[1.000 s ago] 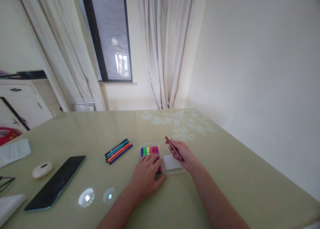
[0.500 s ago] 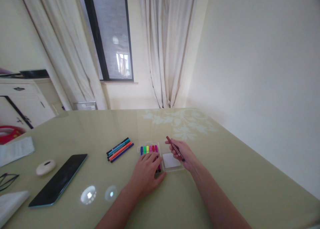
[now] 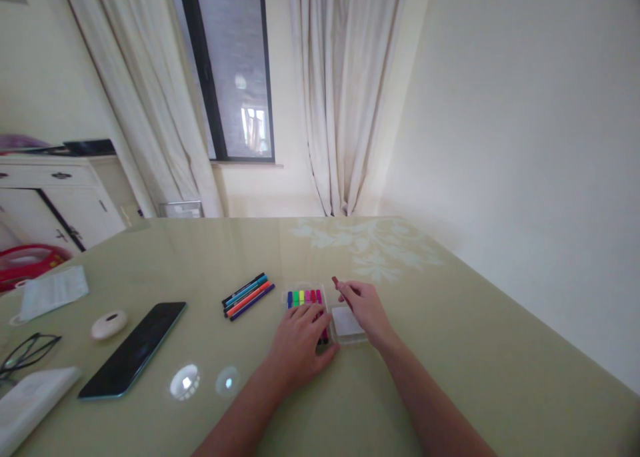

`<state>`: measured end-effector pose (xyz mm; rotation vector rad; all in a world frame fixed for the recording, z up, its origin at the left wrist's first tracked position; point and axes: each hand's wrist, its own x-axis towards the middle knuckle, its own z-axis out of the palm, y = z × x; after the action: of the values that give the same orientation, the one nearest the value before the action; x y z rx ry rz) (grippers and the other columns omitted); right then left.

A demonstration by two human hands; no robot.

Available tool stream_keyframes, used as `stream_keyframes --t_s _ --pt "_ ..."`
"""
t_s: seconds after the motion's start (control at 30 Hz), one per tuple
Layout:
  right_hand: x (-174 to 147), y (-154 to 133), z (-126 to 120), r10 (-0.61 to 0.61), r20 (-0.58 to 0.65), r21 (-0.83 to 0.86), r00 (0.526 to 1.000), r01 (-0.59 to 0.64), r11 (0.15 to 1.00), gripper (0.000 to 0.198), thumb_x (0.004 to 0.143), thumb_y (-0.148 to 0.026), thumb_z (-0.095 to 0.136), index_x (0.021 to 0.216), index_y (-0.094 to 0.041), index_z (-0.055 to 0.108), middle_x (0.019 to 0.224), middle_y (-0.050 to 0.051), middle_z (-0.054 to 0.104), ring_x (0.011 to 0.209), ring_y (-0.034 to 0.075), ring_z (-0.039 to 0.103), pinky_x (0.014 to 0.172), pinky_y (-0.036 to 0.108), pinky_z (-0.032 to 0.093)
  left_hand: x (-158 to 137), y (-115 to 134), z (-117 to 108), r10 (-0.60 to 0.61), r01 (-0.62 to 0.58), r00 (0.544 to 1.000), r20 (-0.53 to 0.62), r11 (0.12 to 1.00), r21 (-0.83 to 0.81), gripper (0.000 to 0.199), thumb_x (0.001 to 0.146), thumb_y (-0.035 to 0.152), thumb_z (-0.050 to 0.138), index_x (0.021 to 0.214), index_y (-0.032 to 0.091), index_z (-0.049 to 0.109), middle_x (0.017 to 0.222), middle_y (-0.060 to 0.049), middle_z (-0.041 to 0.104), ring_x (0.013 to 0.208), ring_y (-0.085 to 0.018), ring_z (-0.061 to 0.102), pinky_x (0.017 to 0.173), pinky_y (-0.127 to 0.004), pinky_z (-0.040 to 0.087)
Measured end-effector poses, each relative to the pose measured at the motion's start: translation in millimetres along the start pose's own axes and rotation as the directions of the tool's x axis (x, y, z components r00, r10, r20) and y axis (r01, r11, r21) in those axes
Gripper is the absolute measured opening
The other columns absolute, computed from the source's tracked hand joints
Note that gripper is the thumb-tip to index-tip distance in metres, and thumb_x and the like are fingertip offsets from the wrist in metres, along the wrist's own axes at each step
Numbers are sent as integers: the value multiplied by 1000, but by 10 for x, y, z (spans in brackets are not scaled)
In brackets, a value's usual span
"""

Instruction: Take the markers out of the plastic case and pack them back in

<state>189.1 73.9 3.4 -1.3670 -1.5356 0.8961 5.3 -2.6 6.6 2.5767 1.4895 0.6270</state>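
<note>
My left hand lies over the near part of an opened clear plastic case, its fingers extended and resting on a row of coloured markers. Blue, green, yellow, pink and red ends show beyond my fingertips. To the right, over the case's lid with a white insert, my right hand is closed around a dark red marker. Only the marker's far tip sticks out past the fingers; the rest is hidden by the hand. Left of the case, several loose markers in black, teal, orange and purple lie side by side.
A black phone and a round white case lie on the left. Further left are a face mask, eyeglasses and a white box-like object. A wall borders the table's right side.
My right hand has turned over the marker, so its back now covers most of the shaft. My left hand stays on the case. The whole view has shifted slightly left.
</note>
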Motion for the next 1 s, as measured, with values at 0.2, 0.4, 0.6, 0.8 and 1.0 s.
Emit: stream_keyframes --t_s 0.2,0.4,0.6,0.8,1.0 --pt "-25 -48 26 5 3 -128 1000 -5 992 37 90 -42 59 63 -20 71 56 3 64 54 16 57 53 26 35 16 -19 13 -13 13 1000 -15 1000 -16 45 84 41 70 126 26 63 132 -8 66 126 -31 56 108 -47 41" --pt "-38 -49 94 67 39 -152 997 -61 987 22 84 -34 69 67 -21 74 60 3 70 56 19 65 57 29 42 15 -19 18 -32 31 999 -31 999 -30 53 84 42 70 133 24 58 132 -10 67 122 -31 59 106 -47 42" --pt "-68 -29 225 -27 -18 -295 999 20 955 13 80 -25 77 70 -22 69 67 4 72 65 19 65 64 28 41 6 11 0 -13 13 1000 -1 1000 -23 54 85 36 69 136 25 56 136 -8 64 126 -31 56 109 -48 40" --pt "-72 -41 248 -132 49 -463 990 140 875 17 90 -27 68 74 -22 70 77 6 73 71 20 63 68 30 40 3 -3 17 17 -17 1000 2 1000 9 47 88 45 68 131 29 61 136 -8 64 125 -32 55 109 -51 40" --pt "-123 -73 175 -122 69 -409 990 139 902 10 86 -23 70 77 -24 72 78 4 74 71 19 64 69 30 40 -4 18 36 5 -5 1000 -10 1000 20 43 91 42 64 131 28 61 134 -8 65 124 -32 56 107 -52 41"
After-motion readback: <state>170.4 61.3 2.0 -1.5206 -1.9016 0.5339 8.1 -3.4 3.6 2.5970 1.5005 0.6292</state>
